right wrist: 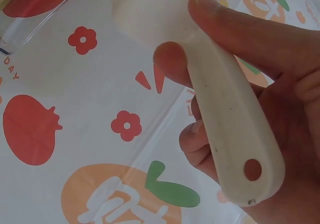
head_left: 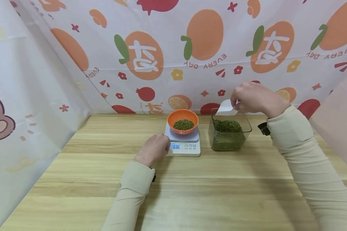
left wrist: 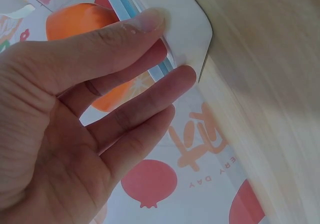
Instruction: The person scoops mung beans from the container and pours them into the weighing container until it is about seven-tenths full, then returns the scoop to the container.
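Observation:
A white kitchen scale [head_left: 196, 150] with a lit display lies on the table. On its platform stands an orange bowl [head_left: 174, 116] with green mung beans [head_left: 183, 124] inside. My left hand [head_left: 154, 148] is at the scale's left front corner; in the left wrist view its thumb and fingertips pinch the edge of the casing. To the right, my right hand [head_left: 250, 98] grips a white plastic scoop [right wrist: 235, 114] by its handle, the thumb and index finger near the bowl end. The scoop hovers over a clear container [head_left: 245, 136] partly filled with mung beans [head_left: 227, 126].
The wooden table [head_left: 208, 195] reaches back to a hanging fruit-print cloth [head_left: 173, 38]. Another pale printed cloth [head_left: 31, 80] hangs along the left side. Both forearms cross the table from the front.

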